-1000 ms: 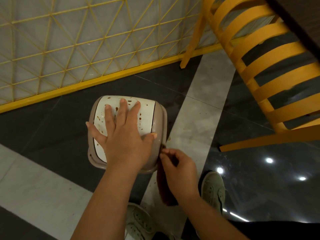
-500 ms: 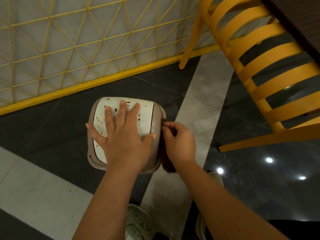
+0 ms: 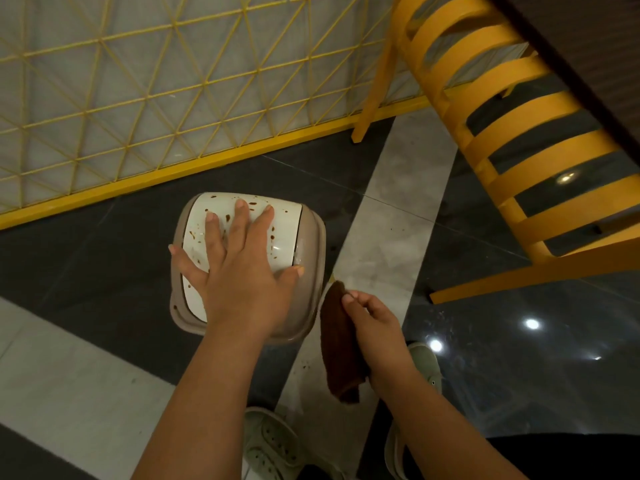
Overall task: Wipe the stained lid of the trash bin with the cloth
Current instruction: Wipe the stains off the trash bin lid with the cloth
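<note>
Left hand [image 3: 239, 271] lies flat, fingers spread, on our stained lid [image 3: 287, 230]; right hand [image 3: 375, 336] pinches the cloth [image 3: 337, 348], hanging lengthwise, seemingly clear of the bin [image 3: 311, 271].

We see the trash bin [image 3: 313, 271] standing on the floor [image 3: 86, 271], its lid [image 3: 284, 230] on top with the left hand [image 3: 242, 271] spread flat over it. Just right of the bin, the right hand [image 3: 375, 336] holds the cloth [image 3: 337, 348], hanging apart from the lid. Behind the bin runs a lattice fence [image 3: 138, 98]; a chair [image 3: 502, 140] stands to the right, and two shoes [image 3: 273, 445] lie nearest us.
</note>
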A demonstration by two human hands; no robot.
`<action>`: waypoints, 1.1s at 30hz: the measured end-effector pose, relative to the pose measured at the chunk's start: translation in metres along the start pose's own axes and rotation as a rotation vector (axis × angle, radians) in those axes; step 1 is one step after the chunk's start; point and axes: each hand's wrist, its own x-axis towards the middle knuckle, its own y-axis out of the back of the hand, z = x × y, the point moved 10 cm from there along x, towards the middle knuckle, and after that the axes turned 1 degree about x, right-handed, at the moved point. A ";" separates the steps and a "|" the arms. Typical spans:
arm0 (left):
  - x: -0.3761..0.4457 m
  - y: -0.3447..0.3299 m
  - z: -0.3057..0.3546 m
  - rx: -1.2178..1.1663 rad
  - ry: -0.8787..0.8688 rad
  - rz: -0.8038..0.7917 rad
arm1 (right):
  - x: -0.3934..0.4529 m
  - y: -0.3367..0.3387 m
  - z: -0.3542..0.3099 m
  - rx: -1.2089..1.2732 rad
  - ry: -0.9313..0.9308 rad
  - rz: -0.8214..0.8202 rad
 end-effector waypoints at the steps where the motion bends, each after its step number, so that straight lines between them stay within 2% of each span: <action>1: 0.000 0.000 0.000 -0.001 0.001 -0.001 | 0.000 -0.005 0.001 0.078 -0.006 -0.029; 4: 0.000 0.000 0.000 0.001 0.003 -0.004 | 0.002 -0.023 0.002 0.001 0.037 -0.077; 8: 0.000 -0.001 0.001 0.001 0.003 0.002 | 0.021 -0.021 -0.028 -0.196 0.189 0.103; 11: 0.000 -0.001 0.002 0.003 -0.002 0.005 | 0.042 -0.024 -0.068 -0.317 0.294 0.155; 17: 0.000 0.001 0.003 -0.005 -0.008 0.004 | 0.087 -0.036 -0.120 -0.477 0.304 0.174; 22: 0.001 0.003 0.003 0.011 -0.038 -0.033 | 0.081 -0.032 -0.084 -0.434 -0.038 0.000; 28: -0.012 0.009 -0.010 0.126 -0.111 -0.130 | 0.045 -0.036 -0.018 -0.277 -0.047 -0.038; 33: -0.027 0.021 -0.021 0.135 -0.123 -0.119 | 0.006 -0.049 0.036 -0.107 -0.081 -0.003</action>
